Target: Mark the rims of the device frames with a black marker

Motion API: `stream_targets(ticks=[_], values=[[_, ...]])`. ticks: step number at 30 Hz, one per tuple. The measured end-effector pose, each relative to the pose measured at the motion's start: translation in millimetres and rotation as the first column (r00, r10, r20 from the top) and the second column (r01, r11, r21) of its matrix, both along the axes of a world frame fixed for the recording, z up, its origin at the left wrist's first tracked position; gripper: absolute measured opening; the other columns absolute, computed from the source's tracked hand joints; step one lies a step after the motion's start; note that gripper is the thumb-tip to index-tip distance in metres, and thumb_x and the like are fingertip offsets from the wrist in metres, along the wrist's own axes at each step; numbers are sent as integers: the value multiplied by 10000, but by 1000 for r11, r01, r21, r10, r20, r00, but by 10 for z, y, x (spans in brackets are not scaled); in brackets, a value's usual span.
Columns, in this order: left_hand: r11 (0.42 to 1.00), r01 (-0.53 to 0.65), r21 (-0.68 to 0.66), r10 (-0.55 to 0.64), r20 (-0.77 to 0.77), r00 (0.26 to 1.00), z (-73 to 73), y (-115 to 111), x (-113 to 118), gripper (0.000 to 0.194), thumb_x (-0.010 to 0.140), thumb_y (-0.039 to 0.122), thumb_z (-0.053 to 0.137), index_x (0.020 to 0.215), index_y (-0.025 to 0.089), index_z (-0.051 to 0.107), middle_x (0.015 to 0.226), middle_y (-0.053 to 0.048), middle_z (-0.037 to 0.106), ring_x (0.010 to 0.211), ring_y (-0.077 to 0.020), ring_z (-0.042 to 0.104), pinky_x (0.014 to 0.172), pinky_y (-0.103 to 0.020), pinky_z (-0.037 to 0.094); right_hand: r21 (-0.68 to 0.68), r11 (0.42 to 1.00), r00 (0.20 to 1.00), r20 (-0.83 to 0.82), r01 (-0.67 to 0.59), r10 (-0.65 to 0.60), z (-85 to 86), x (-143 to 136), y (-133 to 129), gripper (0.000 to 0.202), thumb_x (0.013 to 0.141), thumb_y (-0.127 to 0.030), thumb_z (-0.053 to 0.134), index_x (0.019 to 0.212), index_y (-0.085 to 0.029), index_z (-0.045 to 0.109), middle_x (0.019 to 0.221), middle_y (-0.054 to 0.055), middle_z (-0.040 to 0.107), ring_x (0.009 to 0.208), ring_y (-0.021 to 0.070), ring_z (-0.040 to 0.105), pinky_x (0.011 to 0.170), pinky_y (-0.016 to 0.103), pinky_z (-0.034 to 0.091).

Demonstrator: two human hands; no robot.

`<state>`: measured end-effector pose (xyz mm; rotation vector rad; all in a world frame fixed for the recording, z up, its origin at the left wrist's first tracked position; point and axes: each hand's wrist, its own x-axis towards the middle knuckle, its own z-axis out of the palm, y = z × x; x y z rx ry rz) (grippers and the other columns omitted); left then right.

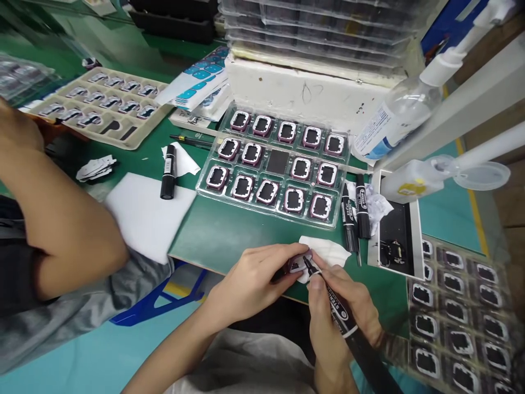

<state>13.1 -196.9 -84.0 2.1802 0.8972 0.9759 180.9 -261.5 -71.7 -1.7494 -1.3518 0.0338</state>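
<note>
My left hand (256, 279) is closed on a small purple watch case (298, 265) with a white inner frame, held near the table's front edge. My right hand (356, 298) grips a black marker pen (363, 347), its dark tip at the rim of the case. Whether the tip touches cannot be made out. Under the case lies a crumpled white tissue (328, 251). Just beyond my hands, a clear plastic tray (246, 206) carries several similar watch cases, and one of its pockets shows only a dark square.
Two markers (348, 219) lie right of the tray, beside a white box (416, 257) and a pump bottle (394, 120). More case trays (445, 323) sit at lower right. A co-worker's arm (61, 213), a white foam sheet (143, 219) and a beige tray (127, 143) are left.
</note>
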Motion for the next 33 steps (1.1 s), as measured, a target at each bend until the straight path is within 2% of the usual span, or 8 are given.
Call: stream_targets(ticks=[4,8,11,17,23,28,33], values=[[1000,-2,-7,2,-7,1000,-3,-12,-6,384,1124,251,716,1501,252,646,1276,-72,892,1039,-238,898,887,-295,735,63,998,999,-39,-26,29,-45,-7,-17,165,987,-488,786,934,-338,831,1000,-15,936,744,251,880,624,335,712],[1000,9,-7,-9,-1,1000,-32,-31,-18,416,1123,227,705,1529,266,624,1280,-68,893,1044,-241,902,882,-297,737,138,990,995,-99,1,12,-71,-41,-14,103,935,-458,847,982,-368,830,1019,-25,935,795,285,898,703,384,770],[1000,9,-17,-10,-23,1000,-34,-41,-28,427,1128,210,686,1545,278,623,1295,-77,891,1062,-246,904,891,-303,742,127,992,991,-134,19,-2,-70,-57,-13,81,926,-427,847,993,-393,818,1022,-47,934,822,292,904,736,403,786],[999,-23,-43,24,14,1000,8,-37,-32,395,1095,266,760,1485,255,696,1189,-65,912,919,-238,907,764,-288,734,154,984,989,-106,-86,103,-134,-23,-56,284,863,-317,894,1118,-402,804,1097,-51,935,922,308,916,751,392,802],[989,-17,-146,18,8,1000,52,-39,-39,376,1083,289,762,1457,262,734,1216,-66,912,939,-279,913,814,-342,760,184,975,980,-136,-122,148,-227,16,-89,335,802,-262,929,1085,-391,803,1095,-46,934,922,310,916,759,388,809],[989,-27,-146,28,9,1000,61,-50,-55,390,1058,305,794,1446,281,759,1204,-70,917,920,-307,916,820,-381,780,191,974,976,-156,-123,154,-189,-10,-66,277,855,-261,892,1099,-348,793,1117,-24,935,948,284,919,838,381,810],[994,-17,-111,18,4,1000,39,-41,-73,398,1062,266,793,1457,288,744,1236,-64,914,943,-281,918,856,-364,781,244,952,970,-113,-184,217,-122,-13,-27,306,859,-212,853,1140,-326,809,1124,2,935,912,264,918,814,343,803]])
